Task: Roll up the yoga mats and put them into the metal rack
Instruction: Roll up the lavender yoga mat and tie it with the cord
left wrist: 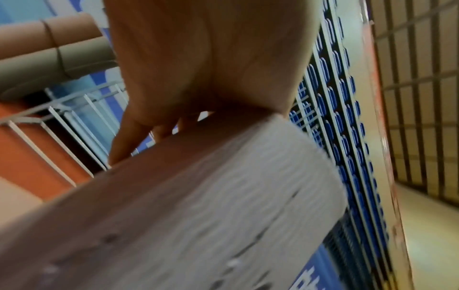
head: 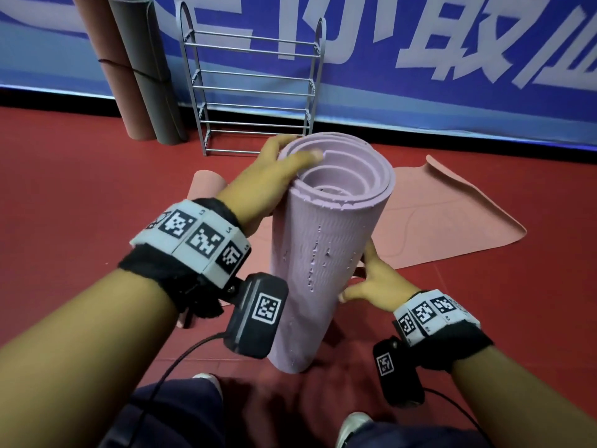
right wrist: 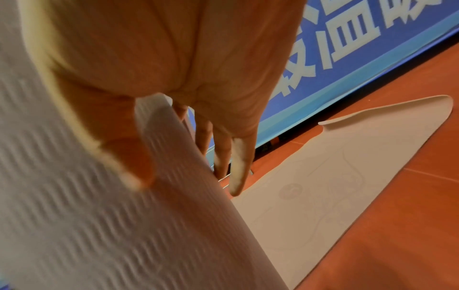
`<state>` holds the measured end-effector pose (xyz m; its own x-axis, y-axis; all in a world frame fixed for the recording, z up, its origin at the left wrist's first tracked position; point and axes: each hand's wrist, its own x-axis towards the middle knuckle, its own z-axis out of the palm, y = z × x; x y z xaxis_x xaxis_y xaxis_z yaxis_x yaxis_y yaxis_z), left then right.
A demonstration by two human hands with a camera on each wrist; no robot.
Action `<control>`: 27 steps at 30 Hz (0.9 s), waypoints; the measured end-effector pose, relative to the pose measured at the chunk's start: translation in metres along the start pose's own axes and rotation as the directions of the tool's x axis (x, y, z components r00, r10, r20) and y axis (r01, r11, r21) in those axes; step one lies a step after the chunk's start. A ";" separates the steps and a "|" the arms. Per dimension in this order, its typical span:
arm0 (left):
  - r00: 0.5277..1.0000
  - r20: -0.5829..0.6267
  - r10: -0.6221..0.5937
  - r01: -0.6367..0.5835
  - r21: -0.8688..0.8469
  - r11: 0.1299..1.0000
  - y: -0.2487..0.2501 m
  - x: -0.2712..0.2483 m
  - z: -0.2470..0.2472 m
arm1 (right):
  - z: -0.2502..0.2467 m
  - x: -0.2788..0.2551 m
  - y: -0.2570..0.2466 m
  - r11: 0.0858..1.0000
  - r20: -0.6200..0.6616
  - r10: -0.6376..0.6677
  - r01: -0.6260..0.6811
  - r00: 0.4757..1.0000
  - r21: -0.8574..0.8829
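Note:
A lilac yoga mat [head: 326,247], rolled into a loose tube, stands upright in front of me above the red floor. My left hand [head: 290,156] grips its top rim, thumb inside the roll and fingers outside. My right hand [head: 368,279] holds the tube's lower right side, thumb in front and fingers behind. The grey metal rack [head: 255,88] stands just beyond against the blue banner, with nothing in it. The left wrist view shows the left hand [left wrist: 198,58] on the mat [left wrist: 198,206]. In the right wrist view the right hand [right wrist: 174,58] clasps the mat [right wrist: 74,215].
A pink mat [head: 452,221] lies flat on the floor to the right, its far corner curled up. A pink roll [head: 109,69] and a grey roll [head: 145,69] lean on the banner left of the rack. Another pink roll [head: 203,185] shows behind my left wrist.

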<state>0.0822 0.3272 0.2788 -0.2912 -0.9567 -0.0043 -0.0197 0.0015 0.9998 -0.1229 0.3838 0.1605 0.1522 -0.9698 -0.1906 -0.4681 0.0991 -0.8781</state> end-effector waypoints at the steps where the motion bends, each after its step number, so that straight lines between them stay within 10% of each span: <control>1: 1.000 -0.025 0.009 -0.009 0.014 1.000 -0.003 0.001 -0.002 | -0.005 0.002 -0.004 1.000 -0.043 -0.015 0.016 0.999 0.024; 12: 0.996 -0.084 0.013 -0.006 0.082 0.997 -0.003 0.002 0.001 | -0.042 0.034 -0.071 0.939 -0.411 0.009 0.133 0.911 0.317; 27: 0.983 -0.183 0.023 0.012 0.186 0.982 0.001 0.018 0.015 | -0.075 0.034 -0.069 0.879 -0.433 -0.455 0.313 0.778 -0.360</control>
<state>0.0627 0.3140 0.2790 -0.1115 -0.9935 0.0224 -0.2010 0.0446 0.9786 -0.1508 0.3271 0.2479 -0.0453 -0.8964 0.4409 -0.6770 -0.2970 -0.6734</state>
